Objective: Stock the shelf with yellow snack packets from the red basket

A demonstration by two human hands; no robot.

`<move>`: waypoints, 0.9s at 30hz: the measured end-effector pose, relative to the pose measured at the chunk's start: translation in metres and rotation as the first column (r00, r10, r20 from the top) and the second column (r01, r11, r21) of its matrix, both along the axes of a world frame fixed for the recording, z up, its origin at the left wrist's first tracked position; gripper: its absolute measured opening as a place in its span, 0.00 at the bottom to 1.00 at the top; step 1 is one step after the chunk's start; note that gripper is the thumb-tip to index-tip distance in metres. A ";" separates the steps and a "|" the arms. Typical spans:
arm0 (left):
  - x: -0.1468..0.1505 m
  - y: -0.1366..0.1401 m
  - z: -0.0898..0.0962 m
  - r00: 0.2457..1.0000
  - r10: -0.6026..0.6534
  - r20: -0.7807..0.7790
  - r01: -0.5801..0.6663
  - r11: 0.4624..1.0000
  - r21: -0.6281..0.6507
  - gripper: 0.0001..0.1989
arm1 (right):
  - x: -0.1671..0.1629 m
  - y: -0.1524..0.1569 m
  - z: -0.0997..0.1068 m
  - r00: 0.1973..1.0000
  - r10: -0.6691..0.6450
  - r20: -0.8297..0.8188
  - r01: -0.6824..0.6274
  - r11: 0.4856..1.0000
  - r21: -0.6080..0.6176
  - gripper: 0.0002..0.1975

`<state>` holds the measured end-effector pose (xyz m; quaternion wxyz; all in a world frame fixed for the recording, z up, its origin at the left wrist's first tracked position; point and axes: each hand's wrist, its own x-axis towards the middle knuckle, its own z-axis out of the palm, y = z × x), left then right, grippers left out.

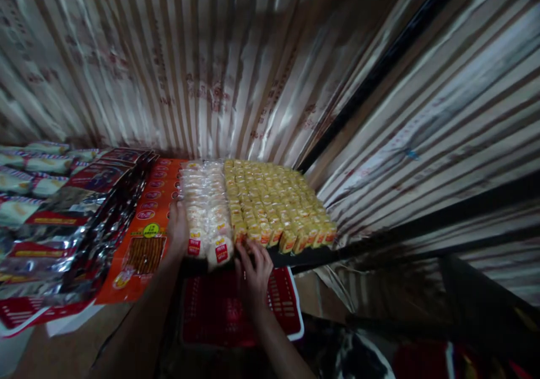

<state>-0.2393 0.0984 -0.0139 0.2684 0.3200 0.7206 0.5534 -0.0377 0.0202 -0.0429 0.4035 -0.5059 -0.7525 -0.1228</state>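
Observation:
My left hand lies open along the left side of the clear-wrapped white snacks, its fingers stretched out flat. These snacks stand in two columns with red labels at the front. To their right are rows of small yellow snack packets, the front ones leaning unevenly. At the near left corner of those rows my right hand has bent, slightly parted fingers touching the front packets. No packet shows lifted in it. Left of my left hand is an orange snack bag with a picture of brown sticks.
Dark shiny snack bags overlap farther left, with pale green-white packets behind. Under the dark shelf edge sits a red basket with a white rim. Striped plastic sheeting hangs behind, crossed by a dark pole.

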 end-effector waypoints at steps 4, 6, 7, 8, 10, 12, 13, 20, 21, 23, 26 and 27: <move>0.000 -0.002 0.002 1.000 -0.003 -0.031 0.003 1.000 0.010 0.21 | -0.002 -0.001 -0.004 0.999 -0.035 0.037 0.035 0.999 -0.010 0.19; 0.000 -0.002 0.003 1.000 -0.007 -0.031 0.007 1.000 0.016 0.22 | -0.006 -0.001 -0.004 0.998 -0.057 -0.017 0.057 0.998 -0.019 0.20; 0.001 -0.003 0.003 0.999 -0.012 -0.029 0.013 1.000 0.019 0.23 | -0.006 -0.001 -0.004 0.996 -0.076 -0.055 0.075 0.997 -0.027 0.21; 0.001 -0.003 0.004 0.999 -0.016 -0.030 0.017 1.000 0.022 0.23 | -0.005 -0.001 -0.003 0.991 -0.097 -0.087 0.094 0.995 -0.038 0.20; 0.001 -0.004 0.005 0.999 -0.021 -0.036 0.022 0.999 0.024 0.24 | 0.000 0.002 -0.002 0.985 -0.130 -0.114 0.123 0.990 -0.063 0.19; 0.002 -0.004 0.006 0.999 -0.018 -0.040 0.019 1.000 0.017 0.25 | 0.007 0.007 0.000 0.986 -0.132 -0.097 0.124 0.989 -0.086 0.17; 0.002 -0.004 0.006 0.999 -0.017 -0.044 0.018 1.000 0.014 0.25 | 0.010 0.009 0.001 0.988 -0.129 -0.086 0.121 0.988 -0.098 0.16; -0.001 0.000 -0.003 0.997 -0.002 -0.075 0.004 1.000 0.023 0.23 | 0.016 0.023 0.001 0.982 -0.151 -0.117 0.137 0.983 -0.124 0.12; -0.002 0.001 -0.004 0.998 -0.007 -0.069 0.009 1.000 0.019 0.23 | 0.016 0.024 0.000 0.981 -0.152 -0.124 0.136 0.983 -0.124 0.12; -0.002 0.001 -0.004 0.999 -0.009 -0.049 0.009 1.000 0.007 0.24 | 0.017 0.026 -0.002 0.976 -0.164 -0.142 0.147 0.981 -0.126 0.12; -0.001 0.000 0.000 0.999 -0.014 -0.034 0.014 1.000 -0.007 0.25 | 0.018 0.028 -0.002 0.974 -0.168 -0.150 0.153 0.982 -0.108 0.12; 0.000 0.000 0.001 0.999 -0.017 -0.032 0.017 1.000 -0.010 0.25 | 0.018 0.028 -0.002 0.976 -0.162 -0.143 0.149 0.984 -0.097 0.12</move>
